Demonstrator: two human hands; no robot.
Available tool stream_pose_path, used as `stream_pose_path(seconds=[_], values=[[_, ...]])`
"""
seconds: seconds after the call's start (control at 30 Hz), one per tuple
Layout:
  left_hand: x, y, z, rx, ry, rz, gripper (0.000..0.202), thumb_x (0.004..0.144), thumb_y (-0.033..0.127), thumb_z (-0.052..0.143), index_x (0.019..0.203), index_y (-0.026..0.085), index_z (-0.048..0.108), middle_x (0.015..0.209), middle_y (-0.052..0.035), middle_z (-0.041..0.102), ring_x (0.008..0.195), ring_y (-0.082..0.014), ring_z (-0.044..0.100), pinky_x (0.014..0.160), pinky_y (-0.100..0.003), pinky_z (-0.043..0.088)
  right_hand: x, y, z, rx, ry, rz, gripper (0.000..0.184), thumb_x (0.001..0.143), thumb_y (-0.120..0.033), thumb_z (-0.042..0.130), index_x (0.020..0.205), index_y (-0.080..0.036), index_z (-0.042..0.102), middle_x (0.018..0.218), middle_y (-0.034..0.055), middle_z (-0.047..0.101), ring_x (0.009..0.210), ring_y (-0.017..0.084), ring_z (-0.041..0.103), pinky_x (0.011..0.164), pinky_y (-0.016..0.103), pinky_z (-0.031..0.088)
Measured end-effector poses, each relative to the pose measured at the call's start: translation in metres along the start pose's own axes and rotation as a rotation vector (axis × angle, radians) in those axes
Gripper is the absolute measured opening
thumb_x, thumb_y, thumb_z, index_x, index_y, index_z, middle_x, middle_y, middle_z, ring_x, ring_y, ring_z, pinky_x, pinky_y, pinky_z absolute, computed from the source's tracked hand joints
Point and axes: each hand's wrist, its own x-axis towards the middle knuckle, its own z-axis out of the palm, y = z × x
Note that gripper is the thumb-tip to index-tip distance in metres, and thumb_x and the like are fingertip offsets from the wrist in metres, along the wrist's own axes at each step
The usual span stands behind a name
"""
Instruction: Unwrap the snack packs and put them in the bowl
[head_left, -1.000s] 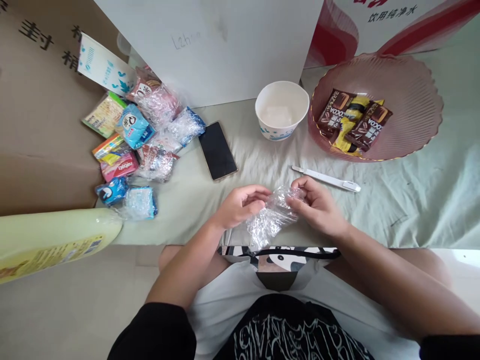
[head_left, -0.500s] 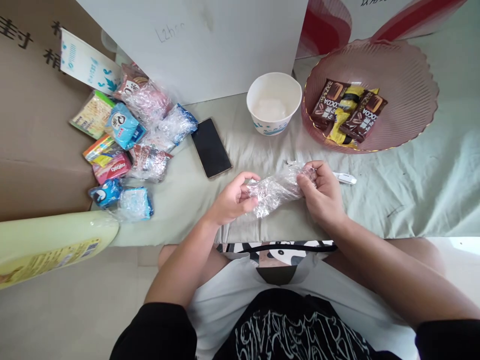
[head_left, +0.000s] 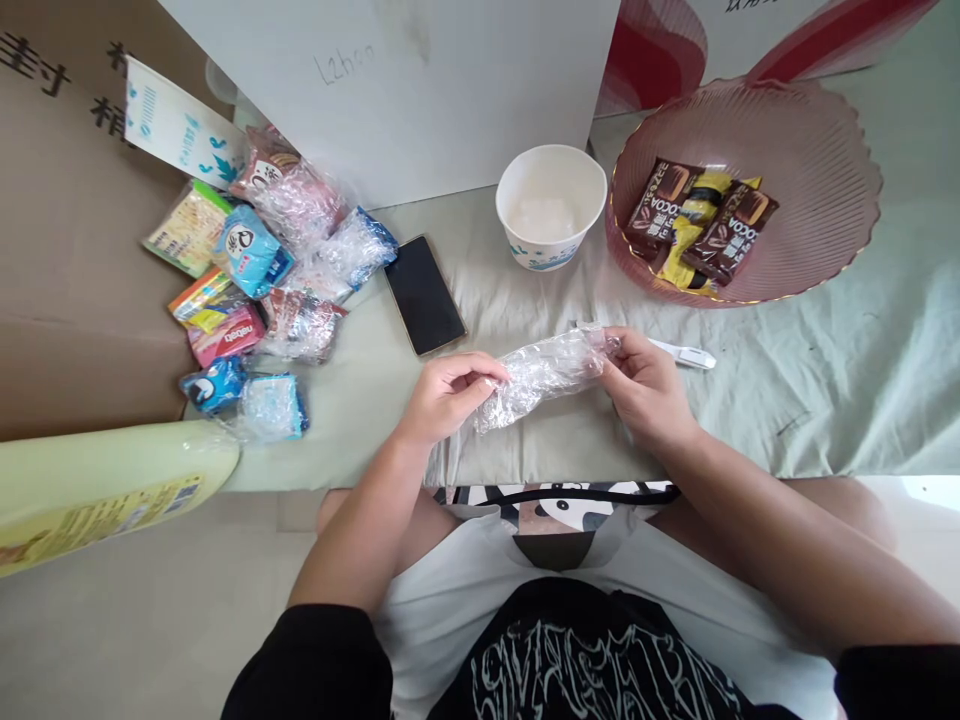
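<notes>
A crumpled strip of clear plastic wrap (head_left: 544,375) is stretched between my two hands above the cloth-covered surface. My left hand (head_left: 450,395) pinches its left end between thumb and fingers. At the other end, my right hand (head_left: 645,385) grips the wrap with thumb and forefinger. Partly hidden behind the right hand lies a white utility-knife-like tool (head_left: 694,356). Beyond the wrap stands a white paper bowl (head_left: 551,250) with a blue print.
A pink ribbed bowl (head_left: 817,190) with brown and yellow snack packets stands at the back right. A black phone (head_left: 425,295) lies left of centre. Several wrapped snacks (head_left: 244,250) sit farther left, beside a cardboard box (head_left: 75,250). A white box (head_left: 450,100) stands behind.
My left hand has shifted slightly left and closed to a pinch on the wrap's end. The wrap is now drawn out longer and flatter; my right hand has barely moved.
</notes>
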Motion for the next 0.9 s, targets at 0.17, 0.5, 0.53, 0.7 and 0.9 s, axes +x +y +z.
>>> stream_pose_path(seconds=[0.17, 0.5, 0.53, 0.7, 0.9], values=[[0.002, -0.002, -0.001, -0.009, 0.003, 0.075, 0.026, 0.085, 0.043, 0.071, 0.078, 0.019, 0.080, 0.079, -0.0069, 0.076, 0.065, -0.0143, 0.065, 0.055, -0.026, 0.049, -0.002, 0.000, 0.000, 0.051, -0.054, 0.039, 0.021, 0.085, -0.036, 0.072, 0.089, -0.026, 0.054, 0.070, -0.0043, 0.058, 0.060, 0.013, 0.055, 0.060, 0.029, 0.046], [-0.004, 0.007, -0.001, -0.033, -0.419, -0.256, 0.053, 0.074, 0.033, 0.080, 0.123, 0.018, 0.066, 0.084, -0.0045, 0.077, 0.070, -0.0152, 0.071, 0.067, -0.026, 0.057, -0.003, -0.001, -0.003, 0.048, -0.131, -0.021, 0.017, 0.091, -0.039, 0.067, 0.091, -0.024, 0.060, 0.069, -0.0033, 0.057, 0.059, 0.012, 0.051, 0.057, 0.028, 0.041], [-0.004, 0.010, 0.001, -0.019, -0.478, -0.290, 0.055, 0.071, 0.033, 0.082, 0.121, 0.017, 0.067, 0.089, -0.0059, 0.078, 0.075, -0.0162, 0.072, 0.071, -0.028, 0.057, -0.004, -0.002, -0.003, 0.006, -0.169, -0.038, 0.018, 0.091, -0.040, 0.066, 0.089, -0.023, 0.061, 0.071, -0.0020, 0.059, 0.061, 0.012, 0.051, 0.059, 0.028, 0.041], [-0.005, 0.013, 0.019, 0.126, -0.442, -0.349, 0.032, 0.074, 0.041, 0.078, 0.092, 0.015, 0.072, 0.071, 0.0010, 0.067, 0.063, -0.0112, 0.058, 0.059, -0.023, 0.045, -0.010, 0.001, 0.000, 0.028, -0.300, -0.023, 0.033, 0.091, -0.050, 0.067, 0.108, -0.023, 0.057, 0.074, -0.0012, 0.062, 0.062, 0.013, 0.056, 0.059, 0.028, 0.044], [-0.007, 0.002, 0.039, -0.087, -0.122, -0.258, 0.040, 0.077, 0.051, 0.077, 0.094, 0.016, 0.067, 0.073, 0.0001, 0.062, 0.063, -0.0115, 0.055, 0.058, -0.024, 0.044, -0.009, 0.008, 0.004, 0.153, -0.438, -0.064, 0.057, 0.084, -0.067, 0.069, 0.118, -0.024, 0.053, 0.094, 0.0054, 0.067, 0.078, 0.019, 0.065, 0.070, 0.033, 0.054]])
